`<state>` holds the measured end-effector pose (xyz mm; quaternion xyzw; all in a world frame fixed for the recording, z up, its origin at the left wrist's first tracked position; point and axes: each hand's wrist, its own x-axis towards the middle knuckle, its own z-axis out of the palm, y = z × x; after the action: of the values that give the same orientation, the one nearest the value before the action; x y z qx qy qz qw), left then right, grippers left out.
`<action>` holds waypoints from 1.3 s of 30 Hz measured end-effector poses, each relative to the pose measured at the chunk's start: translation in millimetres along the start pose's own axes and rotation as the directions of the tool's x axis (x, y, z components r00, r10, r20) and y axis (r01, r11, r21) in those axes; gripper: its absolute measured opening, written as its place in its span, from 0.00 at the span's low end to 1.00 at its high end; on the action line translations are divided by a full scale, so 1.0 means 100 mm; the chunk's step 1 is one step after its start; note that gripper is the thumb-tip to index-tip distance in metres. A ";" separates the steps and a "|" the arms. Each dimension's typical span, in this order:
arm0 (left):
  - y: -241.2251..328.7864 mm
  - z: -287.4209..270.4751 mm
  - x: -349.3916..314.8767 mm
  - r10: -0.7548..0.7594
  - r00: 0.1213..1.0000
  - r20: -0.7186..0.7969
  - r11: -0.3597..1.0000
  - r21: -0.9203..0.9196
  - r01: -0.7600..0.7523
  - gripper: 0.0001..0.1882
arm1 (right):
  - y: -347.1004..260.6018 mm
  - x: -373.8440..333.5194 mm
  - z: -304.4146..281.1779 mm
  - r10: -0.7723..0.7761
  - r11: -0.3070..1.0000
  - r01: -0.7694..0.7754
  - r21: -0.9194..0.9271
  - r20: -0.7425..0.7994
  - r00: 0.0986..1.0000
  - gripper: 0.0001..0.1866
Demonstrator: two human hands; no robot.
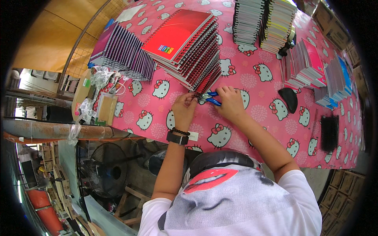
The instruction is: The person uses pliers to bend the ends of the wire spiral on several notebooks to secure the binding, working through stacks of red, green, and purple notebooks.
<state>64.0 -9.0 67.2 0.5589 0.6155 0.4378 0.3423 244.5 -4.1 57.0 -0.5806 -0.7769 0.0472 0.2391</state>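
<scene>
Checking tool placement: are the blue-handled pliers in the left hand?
No, the right hand holds the pliers, while the left hand is close by the red notebooks.

The lone fisheye view looks steeply down from the person's head, fairly close above the left fingers (190, 98) and right fingers (226, 90), facing out across the pink surface (157, 110), edges bowing

Worktop (275, 129): pink, cat-and-flower patterned
Red spiral notebooks (181, 33): stacked askew, far side
Purple spiral notebooks (128, 51): just left of the red
Pale-edged stacks (249, 23): two, side by side, far edge
Pink notebooks (313, 59): at right
Blue notebooks (342, 76): beside the pink
Black binding coils (330, 131): lying near the right corner
</scene>
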 end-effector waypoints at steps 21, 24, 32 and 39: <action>-0.22 0.12 0.02 0.197 0.979 -0.055 0.978 0.080 -0.192 0.13 | 0.07 -0.06 0.01 0.027 0.999 -0.028 0.019 0.040 0.999 0.18; -0.20 0.13 0.02 0.265 0.962 -0.059 0.956 0.143 -0.255 0.13 | 0.05 -0.05 0.04 0.013 1.000 -0.012 -0.019 0.035 0.999 0.19; -0.30 0.11 0.03 0.134 0.991 -0.030 0.990 0.037 -0.133 0.11 | 0.05 -0.05 0.03 -0.009 1.000 0.009 -0.011 -0.010 1.000 0.18; -0.23 0.08 0.04 0.143 0.990 -0.008 0.987 0.072 -0.142 0.11 | 0.00 0.03 0.02 0.080 0.994 -0.092 0.066 0.167 0.983 0.15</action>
<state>61.6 -3.7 42.9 0.6106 0.5914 0.4426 0.2856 242.7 -0.5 55.9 -0.5983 -0.7660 0.1339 0.1931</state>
